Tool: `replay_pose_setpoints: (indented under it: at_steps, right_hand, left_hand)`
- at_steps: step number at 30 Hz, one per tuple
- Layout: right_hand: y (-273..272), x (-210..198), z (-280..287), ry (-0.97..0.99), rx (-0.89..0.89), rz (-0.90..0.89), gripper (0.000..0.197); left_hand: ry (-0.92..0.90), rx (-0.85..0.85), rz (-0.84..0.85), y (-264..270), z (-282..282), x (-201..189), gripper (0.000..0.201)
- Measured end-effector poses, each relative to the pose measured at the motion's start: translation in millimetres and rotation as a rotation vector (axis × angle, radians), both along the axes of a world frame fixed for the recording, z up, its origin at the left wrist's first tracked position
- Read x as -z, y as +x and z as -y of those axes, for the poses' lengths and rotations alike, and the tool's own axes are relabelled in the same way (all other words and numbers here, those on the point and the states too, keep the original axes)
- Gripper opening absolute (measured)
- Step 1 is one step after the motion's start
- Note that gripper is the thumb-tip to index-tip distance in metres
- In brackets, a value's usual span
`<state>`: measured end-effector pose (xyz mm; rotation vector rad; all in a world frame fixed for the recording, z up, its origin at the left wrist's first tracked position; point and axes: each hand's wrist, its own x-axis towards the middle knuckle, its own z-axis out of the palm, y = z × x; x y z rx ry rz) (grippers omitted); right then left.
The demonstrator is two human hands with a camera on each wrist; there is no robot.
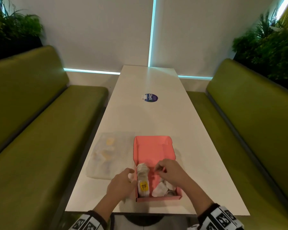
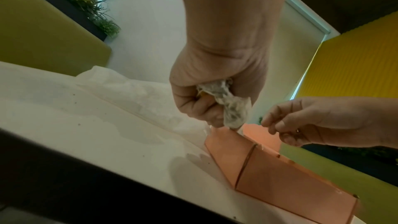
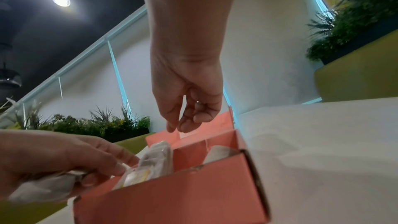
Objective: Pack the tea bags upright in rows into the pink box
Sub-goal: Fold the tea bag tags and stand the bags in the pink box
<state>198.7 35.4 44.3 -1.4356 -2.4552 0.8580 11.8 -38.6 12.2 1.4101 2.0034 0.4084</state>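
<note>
Tea bags [image 1: 143, 178] stand in a row along the left wall of the pink box [image 1: 154, 148], which sits open at the near end of the white table [image 1: 150, 117]. From the head view, a looser heap of bags [image 1: 161, 190] lies in the box's near right corner, and a clear plastic bag [image 1: 106, 156] holding more rests on the table just left of the box. The left hand [image 1: 121, 183] is beside the box's left wall; the right hand [image 1: 171, 173] hovers over the inside, fingers bent. What either holds is not clear from here.

The left wrist view settles one of them: the left hand [image 2: 215, 81] has its fingers curled round a crumpled tea bag [image 2: 230, 106], just above the box's edge [image 2: 269, 176]. The right hand [image 2: 318, 122] hangs close by.

The right wrist view shows the right hand [image 3: 189, 101] above the box [image 3: 172, 200] with thumb and fingertips nearly meeting and nothing visible between them. Whether it pinches a string I cannot tell. The upright row [image 3: 150, 161] leans against the wall there.
</note>
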Motion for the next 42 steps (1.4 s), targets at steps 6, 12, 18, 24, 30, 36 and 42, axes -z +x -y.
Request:
replay_pose_setpoints:
  at_steps: [6, 12, 18, 24, 30, 36, 42]
  right_hand:
    - [0, 13, 15, 0.108, -0.169, 0.412, 0.031]
    - [-8, 23, 19, 0.155, -0.163, 0.523, 0.015]
    - [3, -11, 10, -0.085, 0.109, -0.087, 0.029]
    - [4, -35, 14, -0.344, 0.238, -0.618, 0.031]
    - [11, -55, 14, -0.208, 0.048, -0.400, 0.019]
    - [11, -57, 1, -0.080, 0.255, -0.494, 0.024]
    - [8, -58, 6, -0.207, 0.329, -0.659, 0.022]
  left_hand:
    - [-0.009, 0.001, -0.003, -1, 2, 0, 0.042]
    - [-0.019, 0.016, -0.019, -1, 1, -1, 0.043]
    - [0.173, 0.042, -0.046, 7, 3, -24, 0.037]
    - [0.331, 0.102, 0.130, 27, -8, -50, 0.035]
    - [0.354, 0.223, 0.098, 22, -13, -58, 0.020]
    - [0.384, 0.235, 0.111, 13, -14, -70, 0.023]
    - [0.539, 0.119, 0.227, 11, -12, -73, 0.025]
